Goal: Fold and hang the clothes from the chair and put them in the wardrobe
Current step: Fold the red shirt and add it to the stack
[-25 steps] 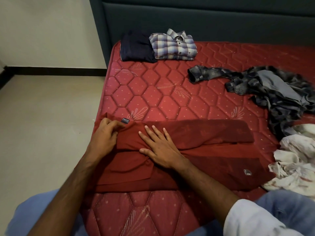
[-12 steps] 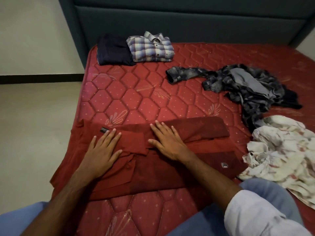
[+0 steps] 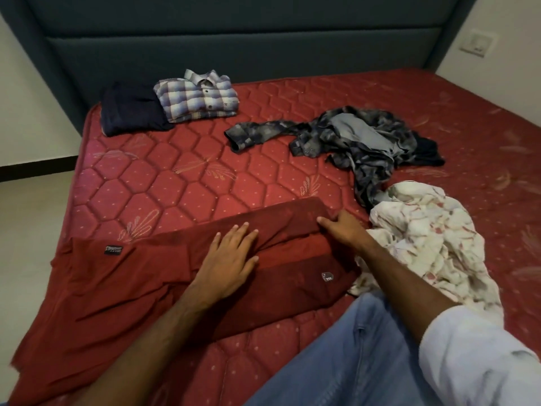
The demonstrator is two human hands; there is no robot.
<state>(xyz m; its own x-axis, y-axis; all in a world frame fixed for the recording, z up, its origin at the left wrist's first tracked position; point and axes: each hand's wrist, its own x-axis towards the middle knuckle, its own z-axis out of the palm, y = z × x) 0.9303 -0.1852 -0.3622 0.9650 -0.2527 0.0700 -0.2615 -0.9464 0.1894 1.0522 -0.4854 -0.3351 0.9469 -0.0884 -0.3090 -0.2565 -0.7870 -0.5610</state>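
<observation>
A dark red garment [image 3: 123,282] lies half folded along the near edge of the red quilted mattress [image 3: 181,183], with a small black label near its left end. My left hand [image 3: 228,259] rests flat on the middle of it, fingers spread. My right hand [image 3: 341,230] curls over the garment's right end, fingers pinching the top fold. A folded plaid shirt [image 3: 199,96] and a folded dark navy garment [image 3: 131,112] sit side by side at the far left of the mattress.
A crumpled grey patterned shirt [image 3: 351,139] sprawls at centre right. A rumpled white floral garment [image 3: 424,238] lies just right of my right hand. The dark padded headboard [image 3: 234,39] runs along the back. My blue-jeaned knee [image 3: 351,361] rests on the mattress edge. Bare floor [image 3: 26,230] at left.
Both hands slid right along the red garment: the left from its labelled end to the middle, the right from the middle to the right end, where it now grips the fold. The view swung right.
</observation>
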